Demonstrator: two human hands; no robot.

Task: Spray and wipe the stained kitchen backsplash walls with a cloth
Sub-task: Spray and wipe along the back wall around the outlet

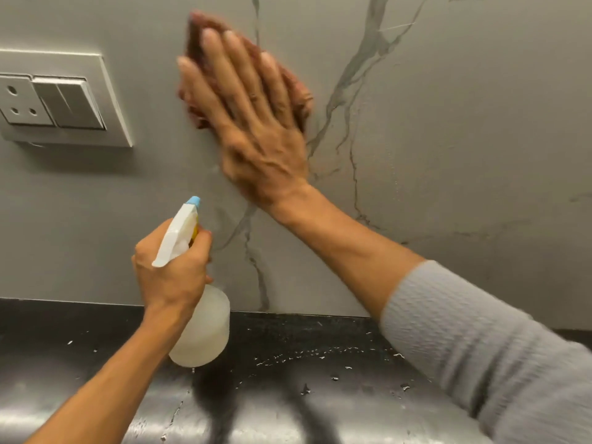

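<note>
My right hand (253, 123) lies flat, fingers spread, pressing a reddish-brown cloth (296, 88) against the grey marble-veined backsplash wall (448, 123). Most of the cloth is hidden under the hand and it looks blurred. Lower left, my left hand (169, 270) grips the neck of a white spray bottle (205, 328). Its blue-tipped nozzle (194, 201) points up toward the wall, and the bottle hangs just above the counter.
A grey switch and socket plate (64, 100) sits on the wall to the left of the cloth. Below runs a glossy black countertop (320, 363) speckled with water droplets. A grey sleeve (480, 347) covers my right forearm.
</note>
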